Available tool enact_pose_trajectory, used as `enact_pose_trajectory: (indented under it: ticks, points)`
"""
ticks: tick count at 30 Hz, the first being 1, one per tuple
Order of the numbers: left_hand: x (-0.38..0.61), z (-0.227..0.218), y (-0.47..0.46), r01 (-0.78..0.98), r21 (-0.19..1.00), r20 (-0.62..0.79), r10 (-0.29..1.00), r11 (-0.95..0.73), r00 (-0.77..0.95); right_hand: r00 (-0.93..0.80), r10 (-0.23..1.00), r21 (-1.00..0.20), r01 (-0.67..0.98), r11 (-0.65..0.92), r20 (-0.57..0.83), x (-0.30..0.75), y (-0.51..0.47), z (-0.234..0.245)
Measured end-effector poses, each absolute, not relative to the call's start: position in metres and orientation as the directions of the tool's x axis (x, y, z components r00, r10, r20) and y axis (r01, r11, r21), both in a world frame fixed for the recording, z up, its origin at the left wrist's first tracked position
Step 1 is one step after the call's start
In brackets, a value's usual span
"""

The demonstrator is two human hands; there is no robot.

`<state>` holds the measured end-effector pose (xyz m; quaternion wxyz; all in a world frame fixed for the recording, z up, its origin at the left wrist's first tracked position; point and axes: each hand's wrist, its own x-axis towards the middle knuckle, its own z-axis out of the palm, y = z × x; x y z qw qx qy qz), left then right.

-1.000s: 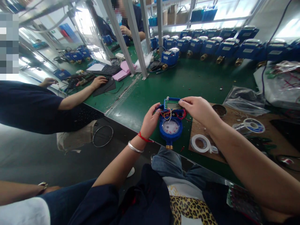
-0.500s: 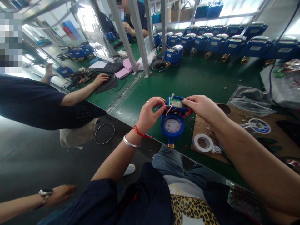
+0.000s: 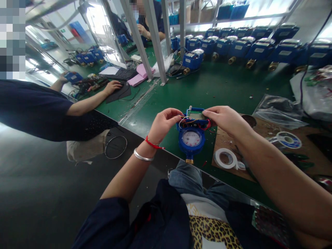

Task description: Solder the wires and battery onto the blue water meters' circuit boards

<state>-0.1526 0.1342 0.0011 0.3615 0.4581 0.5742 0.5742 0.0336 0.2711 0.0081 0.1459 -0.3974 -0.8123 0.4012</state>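
Observation:
A blue water meter (image 3: 192, 140) with a round dial and a brass fitting at its near end lies on the green bench in front of me. Its upper housing is uncovered and shows a circuit board (image 3: 196, 115) with a grey display. Thin white, yellow and red wires (image 3: 185, 120) run along the near side of the board. My left hand (image 3: 166, 122) pinches wires at the board's left end, thumb against forefinger. With thumb and fingertips, my right hand (image 3: 224, 117) grips the board's right edge; the fingers' undersides are hidden.
Several blue meters (image 3: 261, 48) stand in rows at the back. At right, a brown board (image 3: 220, 136) bears a roll of white tape (image 3: 225, 158) and a solder wire spool (image 3: 288, 140). Clear plastic bags (image 3: 277, 109) lie beyond it. A co-worker's hand (image 3: 113, 87) rests on a mouse at left.
My left hand has shifted slightly, and the white wire now curves further left. A passer-by's arm at lower left has gone from view. The co-worker's far hand has lowered to a blue meter.

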Motion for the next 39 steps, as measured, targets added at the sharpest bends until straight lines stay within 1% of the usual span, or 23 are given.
enact_pose_trajectory:
  ticks: [2, 5, 11, 13, 16, 18, 21, 23, 25, 27, 28, 30, 32, 33, 35, 39]
  points:
    - [-0.154, 0.001, 0.132, 0.113, 0.991, 0.108, 0.943, -0.076, -0.313, -0.633, 0.769, -0.762, 0.539, 0.359, -0.086, 0.034, 0.270, 0.010]
    - [-0.155, 0.003, 0.127, 0.112, 0.990, 0.113, 0.954, -0.084, -0.277, -0.631, 0.773, -0.705, 0.578, 0.411, -0.066, 0.035, 0.268, 0.014]
    - [-0.161, 0.006, 0.118, 0.200, 0.978, 0.099, 0.981, -0.065, -0.167, -0.629, 0.774, -0.555, 0.621, 0.554, 0.068, 0.037, 0.267, 0.010]
    - [-0.161, 0.003, 0.118, 0.156, 0.987, 0.052, 0.988, -0.029, -0.147, -0.632, 0.770, -0.498, 0.641, 0.585, 0.091, 0.038, 0.266, 0.008]
    - [-0.160, -0.002, 0.118, 0.042, 0.998, -0.042, 0.988, 0.049, -0.150, -0.647, 0.755, -0.425, 0.656, 0.623, 0.109, 0.038, 0.266, 0.005]
    - [-0.159, -0.005, 0.119, -0.031, 0.997, -0.073, 0.983, 0.069, -0.166, -0.661, 0.741, -0.436, 0.637, 0.636, 0.116, 0.039, 0.266, 0.003]
    - [-0.157, -0.011, 0.121, -0.105, 0.992, -0.085, 0.977, 0.065, -0.196, -0.647, 0.749, -0.519, 0.596, 0.612, 0.140, 0.041, 0.264, 0.003]
    - [-0.157, -0.014, 0.121, -0.138, 0.988, -0.093, 0.972, 0.063, -0.218, -0.600, 0.765, -0.558, 0.561, 0.612, 0.236, 0.044, 0.257, 0.009]
    - [-0.155, -0.016, 0.121, -0.173, 0.983, -0.098, 0.967, 0.058, -0.235, -0.560, 0.730, -0.551, 0.493, 0.673, 0.391, 0.046, 0.244, 0.017]
    - [-0.153, -0.016, 0.120, -0.207, 0.978, -0.092, 0.964, 0.040, -0.250, -0.581, 0.639, -0.517, 0.390, 0.762, 0.503, 0.047, 0.228, 0.024]
    - [-0.152, -0.016, 0.120, -0.217, 0.976, -0.085, 0.963, 0.029, -0.256, -0.620, 0.582, -0.496, 0.332, 0.803, 0.527, 0.047, 0.220, 0.026]
    - [-0.149, -0.015, 0.120, -0.225, 0.974, -0.070, 0.963, 0.010, -0.261, -0.713, 0.462, -0.438, 0.238, 0.867, 0.528, 0.045, 0.207, 0.024]
    - [-0.147, -0.014, 0.120, -0.225, 0.974, -0.066, 0.962, 0.005, -0.267, -0.768, 0.377, -0.361, 0.204, 0.910, 0.518, 0.042, 0.200, 0.019]
    - [-0.145, -0.014, 0.120, -0.225, 0.974, -0.067, 0.960, 0.005, -0.273, -0.771, 0.365, -0.327, 0.214, 0.920, 0.522, 0.040, 0.198, 0.015]
    - [-0.144, -0.013, 0.120, -0.231, 0.973, -0.073, 0.955, 0.005, -0.288, -0.746, 0.392, -0.295, 0.269, 0.917, 0.538, 0.036, 0.197, 0.010]
    - [-0.141, -0.013, 0.119, -0.219, 0.976, -0.065, 0.957, 0.002, -0.283, -0.707, 0.454, -0.299, 0.342, 0.891, 0.543, 0.028, 0.198, 0.008]
